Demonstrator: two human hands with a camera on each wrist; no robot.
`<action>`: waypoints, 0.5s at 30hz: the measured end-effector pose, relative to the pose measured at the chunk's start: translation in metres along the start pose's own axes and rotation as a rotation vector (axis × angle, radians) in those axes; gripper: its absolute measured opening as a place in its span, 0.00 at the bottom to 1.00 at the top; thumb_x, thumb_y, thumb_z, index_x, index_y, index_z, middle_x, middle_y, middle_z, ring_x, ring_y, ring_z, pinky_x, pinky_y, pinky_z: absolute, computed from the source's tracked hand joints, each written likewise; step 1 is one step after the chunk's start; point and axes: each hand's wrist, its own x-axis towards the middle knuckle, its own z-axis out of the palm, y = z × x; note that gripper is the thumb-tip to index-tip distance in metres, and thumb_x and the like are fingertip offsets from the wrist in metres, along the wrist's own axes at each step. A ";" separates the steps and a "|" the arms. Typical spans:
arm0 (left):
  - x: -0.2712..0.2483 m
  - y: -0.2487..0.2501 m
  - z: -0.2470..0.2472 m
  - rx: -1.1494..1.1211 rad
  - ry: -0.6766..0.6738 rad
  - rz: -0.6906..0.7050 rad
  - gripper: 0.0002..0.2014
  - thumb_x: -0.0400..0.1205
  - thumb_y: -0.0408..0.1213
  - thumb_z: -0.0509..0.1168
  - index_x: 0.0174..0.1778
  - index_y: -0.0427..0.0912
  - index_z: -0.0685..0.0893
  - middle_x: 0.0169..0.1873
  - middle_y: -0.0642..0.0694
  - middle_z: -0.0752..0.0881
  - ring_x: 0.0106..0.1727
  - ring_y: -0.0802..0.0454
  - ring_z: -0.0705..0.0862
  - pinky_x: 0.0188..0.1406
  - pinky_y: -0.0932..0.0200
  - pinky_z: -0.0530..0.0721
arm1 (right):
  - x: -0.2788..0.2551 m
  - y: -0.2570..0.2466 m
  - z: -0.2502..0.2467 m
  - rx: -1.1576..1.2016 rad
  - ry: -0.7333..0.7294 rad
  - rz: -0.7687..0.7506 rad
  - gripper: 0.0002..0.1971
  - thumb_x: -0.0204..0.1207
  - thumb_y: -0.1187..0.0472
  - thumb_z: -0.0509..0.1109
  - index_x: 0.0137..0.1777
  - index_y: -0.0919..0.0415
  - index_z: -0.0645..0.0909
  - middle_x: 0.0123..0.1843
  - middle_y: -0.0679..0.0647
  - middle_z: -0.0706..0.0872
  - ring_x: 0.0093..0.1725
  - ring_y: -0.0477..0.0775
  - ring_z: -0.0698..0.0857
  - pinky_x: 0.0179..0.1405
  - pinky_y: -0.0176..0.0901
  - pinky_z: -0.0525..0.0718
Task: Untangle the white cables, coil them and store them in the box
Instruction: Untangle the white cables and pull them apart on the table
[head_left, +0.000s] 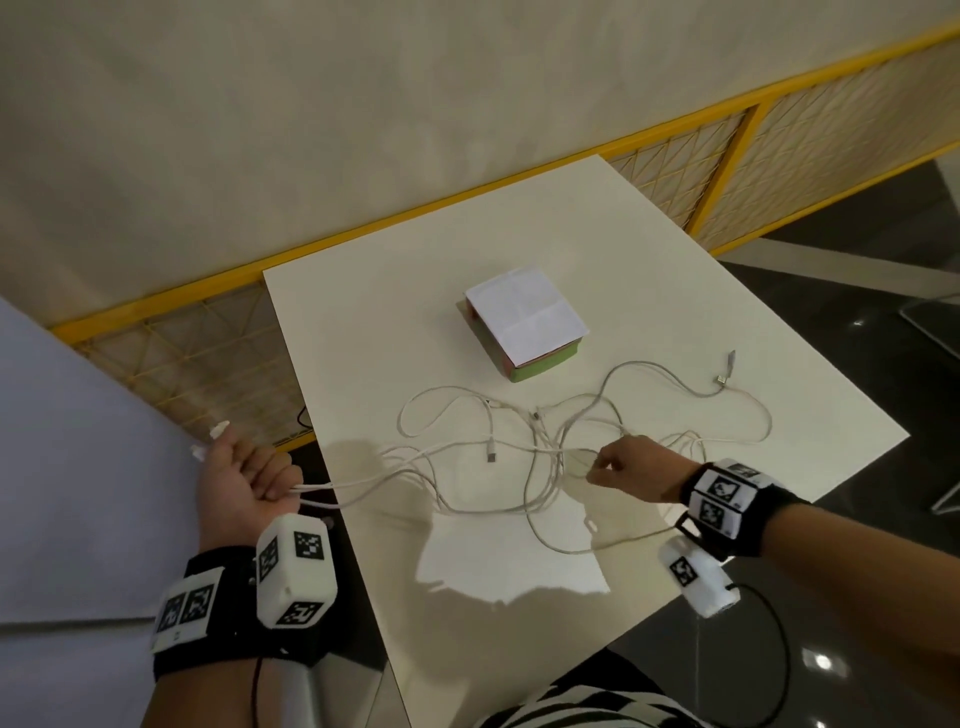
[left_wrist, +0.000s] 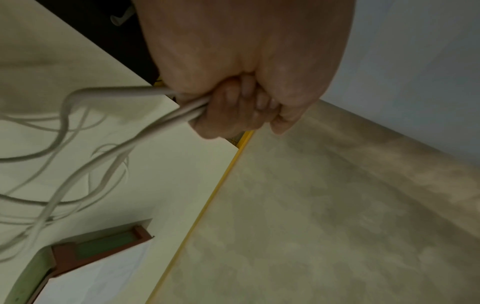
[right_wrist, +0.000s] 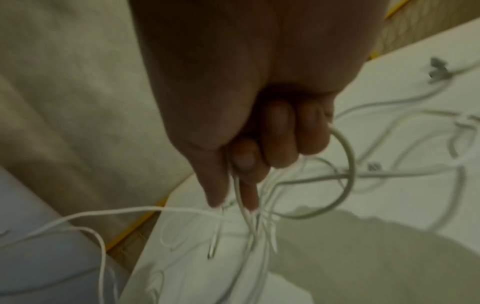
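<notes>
Several white cables (head_left: 524, 447) lie tangled across the middle of the white table (head_left: 649, 260). Off the table's left edge, my left hand (head_left: 254, 480) is fisted round a bunch of cable strands (left_wrist: 166, 117), with plug ends sticking out above the fist. My right hand (head_left: 621, 465) is over the tangle and pinches a cable loop (right_wrist: 241, 197) between thumb and forefinger, its other fingers curled. The box (head_left: 524, 325), green and red-brown with a white paper on top, stands behind the cables; it also shows in the left wrist view (left_wrist: 85, 253).
A yellow mesh railing (head_left: 727, 171) runs behind the table along a beige wall. Dark glossy floor (head_left: 857, 649) lies to the right. Loose plug ends (head_left: 726, 370) rest near the table's right side. A pale surface (head_left: 78, 493) sits at my left.
</notes>
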 end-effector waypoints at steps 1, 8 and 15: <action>0.001 0.000 0.003 -0.013 0.008 0.019 0.22 0.61 0.48 0.71 0.13 0.48 0.64 0.09 0.53 0.61 0.09 0.58 0.59 0.10 0.68 0.54 | -0.004 0.000 -0.012 -0.018 -0.034 -0.021 0.11 0.77 0.52 0.66 0.46 0.57 0.85 0.39 0.48 0.84 0.40 0.47 0.81 0.38 0.34 0.75; -0.002 0.000 0.029 -0.068 0.061 0.109 0.25 0.80 0.44 0.61 0.16 0.49 0.63 0.12 0.54 0.59 0.13 0.58 0.56 0.16 0.66 0.52 | -0.025 -0.002 -0.080 0.409 -0.056 -0.132 0.11 0.70 0.61 0.71 0.27 0.56 0.84 0.19 0.49 0.72 0.22 0.48 0.66 0.25 0.38 0.64; -0.007 -0.014 0.059 0.064 0.003 0.081 0.27 0.84 0.48 0.56 0.17 0.49 0.60 0.12 0.53 0.59 0.13 0.59 0.55 0.14 0.65 0.51 | -0.029 -0.011 -0.099 1.075 0.062 -0.324 0.06 0.66 0.65 0.75 0.39 0.66 0.82 0.23 0.57 0.75 0.22 0.49 0.70 0.26 0.39 0.67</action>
